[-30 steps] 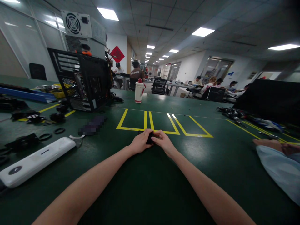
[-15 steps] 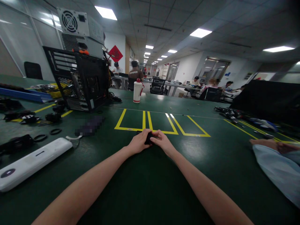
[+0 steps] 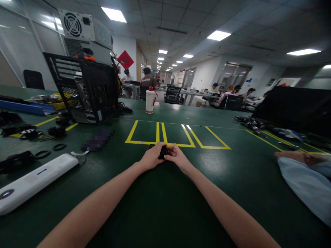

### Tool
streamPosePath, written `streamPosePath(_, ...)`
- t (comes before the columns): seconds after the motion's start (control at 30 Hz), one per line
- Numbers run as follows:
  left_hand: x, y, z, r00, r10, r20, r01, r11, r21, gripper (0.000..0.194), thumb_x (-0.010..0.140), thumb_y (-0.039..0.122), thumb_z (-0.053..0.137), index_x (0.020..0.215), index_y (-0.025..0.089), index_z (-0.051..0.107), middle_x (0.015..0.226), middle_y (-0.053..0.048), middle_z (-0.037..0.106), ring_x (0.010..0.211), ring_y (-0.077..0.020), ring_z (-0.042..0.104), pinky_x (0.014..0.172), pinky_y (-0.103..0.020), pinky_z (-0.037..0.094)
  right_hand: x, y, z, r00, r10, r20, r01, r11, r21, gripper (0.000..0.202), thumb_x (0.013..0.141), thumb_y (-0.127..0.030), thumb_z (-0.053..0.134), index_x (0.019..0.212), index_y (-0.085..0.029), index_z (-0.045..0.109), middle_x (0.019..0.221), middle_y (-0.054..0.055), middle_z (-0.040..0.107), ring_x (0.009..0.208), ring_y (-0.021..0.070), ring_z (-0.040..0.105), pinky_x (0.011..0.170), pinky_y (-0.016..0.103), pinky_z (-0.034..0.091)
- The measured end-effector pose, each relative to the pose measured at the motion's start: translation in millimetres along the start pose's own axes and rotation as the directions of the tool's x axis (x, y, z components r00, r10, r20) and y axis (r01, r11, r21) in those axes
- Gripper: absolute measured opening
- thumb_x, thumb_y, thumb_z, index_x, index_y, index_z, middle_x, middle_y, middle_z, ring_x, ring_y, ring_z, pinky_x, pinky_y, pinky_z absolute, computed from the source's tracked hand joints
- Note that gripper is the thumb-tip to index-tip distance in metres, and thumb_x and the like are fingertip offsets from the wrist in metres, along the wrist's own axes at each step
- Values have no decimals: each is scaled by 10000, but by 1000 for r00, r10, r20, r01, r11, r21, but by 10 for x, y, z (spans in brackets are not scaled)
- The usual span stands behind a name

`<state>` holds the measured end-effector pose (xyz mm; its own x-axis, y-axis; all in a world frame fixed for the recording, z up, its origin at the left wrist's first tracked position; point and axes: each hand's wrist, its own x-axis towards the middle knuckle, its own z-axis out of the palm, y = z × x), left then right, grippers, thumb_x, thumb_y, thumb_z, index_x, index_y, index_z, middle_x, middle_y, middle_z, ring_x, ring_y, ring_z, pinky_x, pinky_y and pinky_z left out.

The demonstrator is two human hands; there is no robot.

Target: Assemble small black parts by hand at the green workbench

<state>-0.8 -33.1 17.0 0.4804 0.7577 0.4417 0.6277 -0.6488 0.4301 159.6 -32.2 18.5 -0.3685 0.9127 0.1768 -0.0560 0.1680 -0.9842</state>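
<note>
In the head view a small black object (image 3: pixel 162 152) is between my two hands, low over the green table (image 3: pixel 160 193). My left hand (image 3: pixel 152 157) is wrapped round it from the left, and a dark bit of it sticks out past the fingers. From the right, my right hand (image 3: pixel 178 155) has its thumb and fingers pinched at the object's right side. Fingers cover most of the object, so its kind cannot be made out. Just beyond the hands lie frames of yellow tape (image 3: pixel 178 144) on the table top.
An open black computer case (image 3: pixel 90 89) stands far left, with power supplies (image 3: pixel 77 27) on top. A white elongated device (image 3: pixel 38 181), black parts (image 3: pixel 19 160) and a dark phone-like item (image 3: pixel 97 139) lie left. A bottle (image 3: pixel 150 100) stands ahead. A co-worker's sleeve (image 3: pixel 302 186) rests right.
The whole view has shifted slightly. Both hands stay at the same place around the black object, with the right fingers moved only a little.
</note>
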Motion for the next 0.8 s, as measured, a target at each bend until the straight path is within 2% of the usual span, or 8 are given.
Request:
streamPosePath(0.13,1,-16,23,1000,-14,-19,15,1000,13,541,688,246,570,1127,249,254,1113,-35,402,972,-194,476,765,-341,435,1,-2,53,998,9,-63,-10,1000,-19,256,637,-287,601,848,-209,478,943,11,529,875,152,535,779,328,434)
streamPosePath(0.27,8,-19,33,999,-26,-26,27,999,36,533,685,235,568,1119,245,258,1102,-35,405,964,-198,481,752,-341,441,42,16,64,994,26,-108,-31,999,-44,310,633,-296,605,906,-208,488,988,21,527,905,159,526,810,337,418)
streamPosePath(0.37,12,-11,33,999,-32,-28,33,998,47,529,685,231,567,1115,243,259,1098,-34,406,969,-203,479,766,-348,437,58,33,32,997,49,-61,-51,998,-28,335,632,-281,608,938,-200,500,1005,34,531,909,165,529,836,357,397)
streamPosePath(0.5,10,2,29,999,-41,-19,42,998,47,527,684,217,564,1113,243,259,1095,-34,406,970,-202,483,764,-345,438,34,38,5,1000,4,-3,-4,1000,16,362,596,-227,642,925,-213,492,1006,21,523,920,161,528,843,355,394)
streamPosePath(0.8,9,2,34,999,-44,-27,45,998,42,544,687,243,566,1124,256,243,1108,-30,405,968,-209,489,757,-357,445,-6,-13,54,998,10,-60,-11,1000,-20,264,653,-304,585,884,-218,490,983,9,526,864,139,537,790,324,430)
